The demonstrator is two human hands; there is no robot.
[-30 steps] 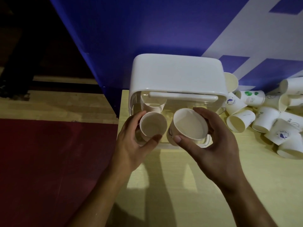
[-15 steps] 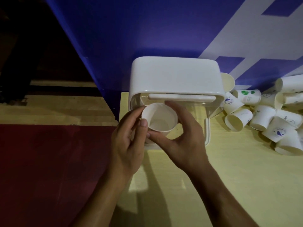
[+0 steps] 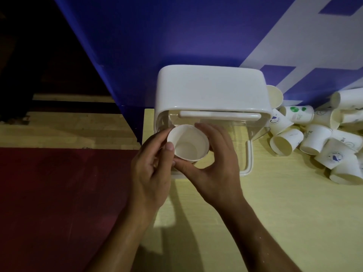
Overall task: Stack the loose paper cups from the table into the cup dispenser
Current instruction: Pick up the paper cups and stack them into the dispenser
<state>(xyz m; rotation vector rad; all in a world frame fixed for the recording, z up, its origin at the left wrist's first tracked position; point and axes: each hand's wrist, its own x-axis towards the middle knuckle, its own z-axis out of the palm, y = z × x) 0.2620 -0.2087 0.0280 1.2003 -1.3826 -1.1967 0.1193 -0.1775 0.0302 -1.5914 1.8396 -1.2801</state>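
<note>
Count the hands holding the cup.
2. The left hand grips the cup at its left rim; the right hand wraps its near and right side, before the dispenser. None hidden.

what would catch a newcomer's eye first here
The two hands at the centre draw the eye: the left hand and right hand grip one white paper cup, mouth up, at the clear front of the white cup dispenser. To the right, a heap of loose cups lies tumbled on the pale table, below a blue and white wall.
</note>
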